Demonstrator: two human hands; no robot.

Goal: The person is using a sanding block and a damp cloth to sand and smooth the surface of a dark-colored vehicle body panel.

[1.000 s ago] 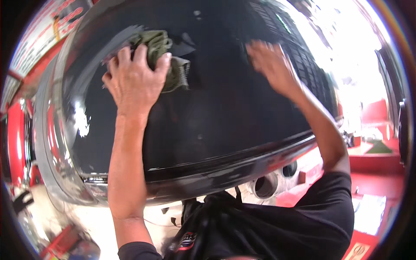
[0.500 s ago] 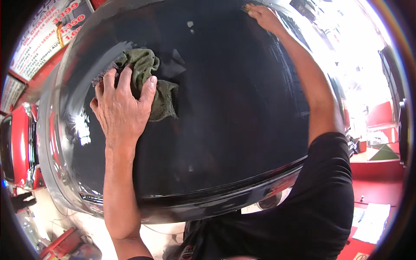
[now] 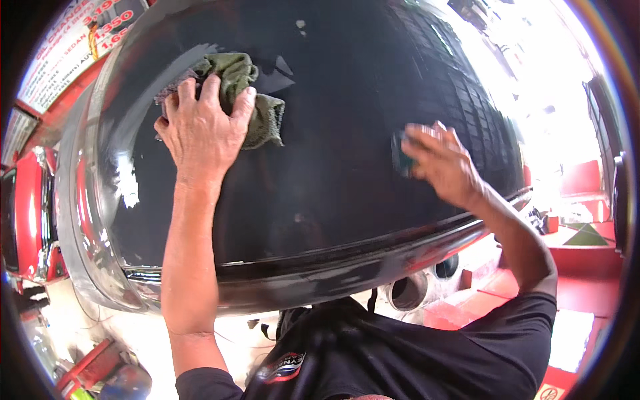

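Observation:
A dark, glossy car roof (image 3: 320, 160) fills the middle of the view. On its left part lies a crumpled olive-green cloth (image 3: 267, 117), with a greyish piece bunched at its left side. My left hand (image 3: 207, 130) presses down on the cloth, its fingers curled over it. Out to the right, my right hand (image 3: 443, 160) is over the roof, smeared by motion. Its fingers close on a small dark green pad (image 3: 402, 155), whose exact kind is too blurred to tell.
Pale smears and a few light spots (image 3: 301, 25) mark the roof. A red car (image 3: 33, 213) stands at the left, below a printed sign (image 3: 73, 57). Round pipe-like openings (image 3: 408, 292) and a red surface (image 3: 580, 280) lie beyond the roof's near edge.
My right hand has come back from the far right edge of the roof to nearer my body. My left hand stays on the cloth; the whole view has shifted slightly.

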